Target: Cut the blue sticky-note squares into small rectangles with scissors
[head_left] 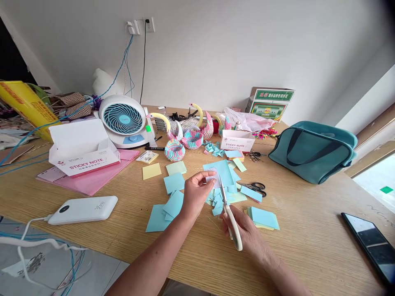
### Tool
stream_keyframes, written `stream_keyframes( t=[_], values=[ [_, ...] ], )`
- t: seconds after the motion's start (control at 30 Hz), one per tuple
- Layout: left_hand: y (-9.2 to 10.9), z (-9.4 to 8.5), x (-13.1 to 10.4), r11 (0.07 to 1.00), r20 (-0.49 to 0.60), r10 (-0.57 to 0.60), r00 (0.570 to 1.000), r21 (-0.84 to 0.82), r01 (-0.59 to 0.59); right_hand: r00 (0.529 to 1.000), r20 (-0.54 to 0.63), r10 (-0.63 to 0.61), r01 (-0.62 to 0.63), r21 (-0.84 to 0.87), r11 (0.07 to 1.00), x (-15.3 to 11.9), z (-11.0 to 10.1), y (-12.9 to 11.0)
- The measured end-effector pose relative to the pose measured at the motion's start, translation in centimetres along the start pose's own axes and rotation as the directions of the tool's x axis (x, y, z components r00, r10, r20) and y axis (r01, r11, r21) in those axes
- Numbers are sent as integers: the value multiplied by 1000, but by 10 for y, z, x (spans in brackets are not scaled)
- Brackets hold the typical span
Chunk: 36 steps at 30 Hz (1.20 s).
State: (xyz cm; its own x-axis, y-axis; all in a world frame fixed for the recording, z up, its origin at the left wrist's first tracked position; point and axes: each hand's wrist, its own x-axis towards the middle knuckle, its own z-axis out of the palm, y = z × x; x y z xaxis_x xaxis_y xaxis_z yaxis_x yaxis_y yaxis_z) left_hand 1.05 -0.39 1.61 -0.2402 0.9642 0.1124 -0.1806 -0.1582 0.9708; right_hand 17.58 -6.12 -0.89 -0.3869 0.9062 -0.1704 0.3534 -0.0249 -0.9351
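Note:
Between thumb and fingers, my left hand (pixel 197 193) pinches a small pale lilac piece of paper (pixel 212 181). My right hand (pixel 243 230) grips white-handled scissors (pixel 228 216), their blades pointing away from me and touching or overlapping the paper's right side. Beneath them lie a larger blue sheet (pixel 226 172) and a heap of small blue folded or cut paper pieces (pixel 217 203). Blue sticky notes (pixel 173 205) are spread left of my left hand. A stack of blue and yellow notes (pixel 263 218) sits right of my right hand.
Black scissors (pixel 259 187) lie behind my right hand. Folded-paper swans (pixel 174 150), a fan (pixel 123 119) and sticky note boxes (pixel 89 158) stand toward the wall. A teal bag (pixel 311 152) and phone (pixel 370 246) are right; a power bank (pixel 83 209) is left.

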Motion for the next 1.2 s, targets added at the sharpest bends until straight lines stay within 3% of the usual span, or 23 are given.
stream_keyframes(
  t=[0.33, 0.53, 0.9, 1.2],
  values=[
    [1, -1, -1, 999, 17, 14, 1000, 34, -15, 1000, -18, -7, 7, -3, 1000, 3, 1, -2],
    [0, 0, -3, 995, 40, 55, 998, 76, -58, 998, -55, 16, -21, -89, 996, 1, 1, -6],
    [1, 2, -9, 981, 76, 139, 987, 128, -148, 994, -106, -19, 10, -89, 996, 4, 2, -4],
    [5, 2, -12, 976, 83, 141, 987, 158, -153, 994, -104, -40, 32, -71, 997, 3, 1, -4]
  ],
)
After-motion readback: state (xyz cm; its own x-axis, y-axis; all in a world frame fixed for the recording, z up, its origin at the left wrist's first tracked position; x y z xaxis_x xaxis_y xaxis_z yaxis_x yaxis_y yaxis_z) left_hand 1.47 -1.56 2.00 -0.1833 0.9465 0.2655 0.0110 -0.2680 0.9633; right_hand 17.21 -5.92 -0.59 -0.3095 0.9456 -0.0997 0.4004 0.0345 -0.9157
